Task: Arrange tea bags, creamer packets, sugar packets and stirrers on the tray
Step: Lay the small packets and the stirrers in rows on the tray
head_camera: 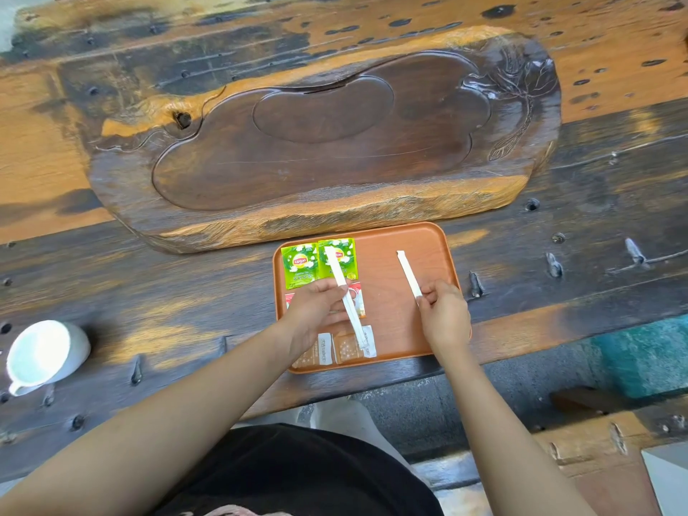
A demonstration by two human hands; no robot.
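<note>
My left grip [320, 303] pinches a long white paper-wrapped stirrer [347, 297] lying across the packets; my right grip [443, 310] pinches a second white paper-wrapped stirrer [408, 274] over bare tray. Under my left hand the red-and-white creamer packets [358, 300] are mostly hidden, their print unreadable. Glossy green tea bags [299, 265] and tan sugar packets [350, 348] lie flat on the smooth, rounded orange-brown rectangular tray [428, 243], on the knotty tabletop [186, 292]

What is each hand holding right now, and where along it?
Each holds a white wrapped stirrer. The left hand pinches one stirrer near its middle; the right hand pinches the other stirrer at its near end.
</note>
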